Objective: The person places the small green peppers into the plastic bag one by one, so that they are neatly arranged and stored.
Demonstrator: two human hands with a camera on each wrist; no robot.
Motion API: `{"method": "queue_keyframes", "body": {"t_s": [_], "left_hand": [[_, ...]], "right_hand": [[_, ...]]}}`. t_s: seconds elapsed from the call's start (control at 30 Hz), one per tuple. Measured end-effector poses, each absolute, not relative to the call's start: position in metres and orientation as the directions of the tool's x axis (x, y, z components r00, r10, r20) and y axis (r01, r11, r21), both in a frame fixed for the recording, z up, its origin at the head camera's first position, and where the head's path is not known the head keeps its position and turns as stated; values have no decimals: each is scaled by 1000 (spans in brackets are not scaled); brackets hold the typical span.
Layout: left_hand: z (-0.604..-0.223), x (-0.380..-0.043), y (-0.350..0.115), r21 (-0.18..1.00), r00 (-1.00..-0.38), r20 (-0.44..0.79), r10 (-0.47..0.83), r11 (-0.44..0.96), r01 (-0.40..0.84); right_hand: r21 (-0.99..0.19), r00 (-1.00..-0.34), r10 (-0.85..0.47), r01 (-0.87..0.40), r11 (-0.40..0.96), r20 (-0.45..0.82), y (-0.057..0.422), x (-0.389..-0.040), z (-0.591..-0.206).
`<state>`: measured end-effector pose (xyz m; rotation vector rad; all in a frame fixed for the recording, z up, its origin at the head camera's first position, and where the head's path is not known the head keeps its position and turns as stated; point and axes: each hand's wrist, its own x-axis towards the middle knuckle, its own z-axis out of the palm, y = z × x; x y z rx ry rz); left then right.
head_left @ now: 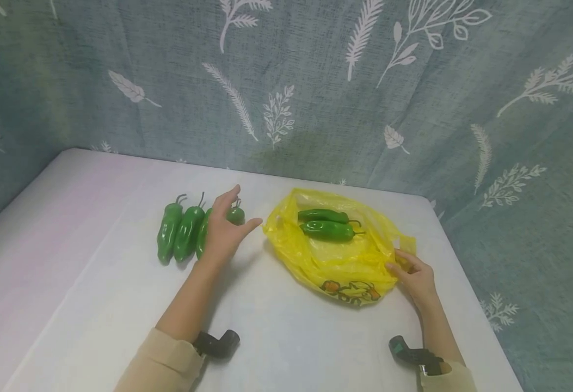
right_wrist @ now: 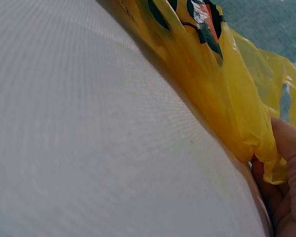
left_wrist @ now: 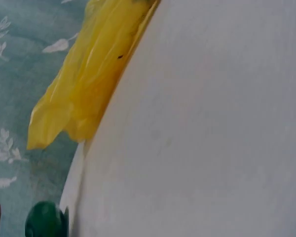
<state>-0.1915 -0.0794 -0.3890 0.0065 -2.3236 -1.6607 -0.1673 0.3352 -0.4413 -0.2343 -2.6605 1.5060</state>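
Yellow bag (head_left: 292,251): thin, soft; right hand (head_left: 418,279) pinches its right rim. Inside bag: two peppers (head_left: 329,230). Left of bag: green peppers (head_left: 188,234), presumably light, firm, slick; best gripped mid-body; left hand (head_left: 221,235) spread there, contact unclear.

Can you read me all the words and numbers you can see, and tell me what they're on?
None can be read for sure.
Yellow bag: dark marks by its printed picture look like letters, but are too crumpled and blurred to read.
Green peppers: no writing shows.
Backdrop cloth: white leaf pictures, no words.
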Motion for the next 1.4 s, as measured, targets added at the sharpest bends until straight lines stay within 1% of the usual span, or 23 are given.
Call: {"method": "queue_keyframes", "body": {"t_s": [0.13, 0.4, 0.63, 0.73, 1.07, 1.4], "left_hand": [[-390, -192, -90, 921, -951, 224, -212, 364, 136], [-395, -193, -120, 919, -925, 269, -268, 360, 162], [-391, -186, -140, 927, -932, 181, -313, 370, 56], [-392, -184, -148, 925, -935, 166, -314, 379, 36], [-398, -179, -168, 953, -914, 129, -384, 304, 7], [-407, -182, -184, 948, -898, 119, -423, 317, -24]], "right_hand": [[-861, -985, 172, 97, 500, -11, 336, -166, -441], [-859, -982, 191, 106, 500, -10, 335, -165, -439], [-852, -983, 186, 93, 516, 5, 336, -168, -443], [-853, -983, 183, 84, 516, 14, 336, -168, -443], [-841, -983, 184, 110, 529, -13, 336, -168, -441], [-845, -983, 180, 113, 522, -20, 336, -168, -441]]}}
